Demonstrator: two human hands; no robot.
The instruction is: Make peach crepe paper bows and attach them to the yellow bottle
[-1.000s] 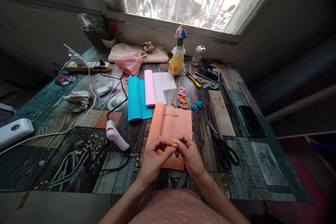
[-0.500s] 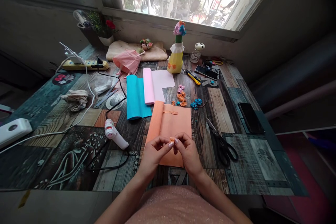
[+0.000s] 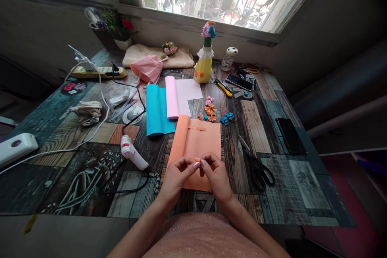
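Observation:
Between my fingertips is a small piece of orange crepe paper (image 3: 197, 160), mostly covered by the thumbs. My left hand (image 3: 179, 172) pinches it from the left, and my right hand (image 3: 216, 173) pinches it from the right. Both hands are above the near part of a partly unrolled orange crepe paper roll (image 3: 204, 141). A narrow folded orange strip (image 3: 197, 128) lies on that sheet. Just beyond are orange paper bows (image 3: 209, 109), a pink paper flower (image 3: 209, 100) and blue paper flowers (image 3: 226, 118).
Black scissors (image 3: 256, 167) lie to the right, a glue gun (image 3: 133, 153) with its cord to the left. Blue (image 3: 159, 109) and pink (image 3: 172, 96) crepe rolls lie farther back. A decorated yellow bottle (image 3: 203, 68), a yellow cutter (image 3: 223, 87) and a phone (image 3: 290, 135) are also there.
The view has shifted very slightly. Both hands keep the orange paper piece pinched at nearly the same spot, with only small finger movement.

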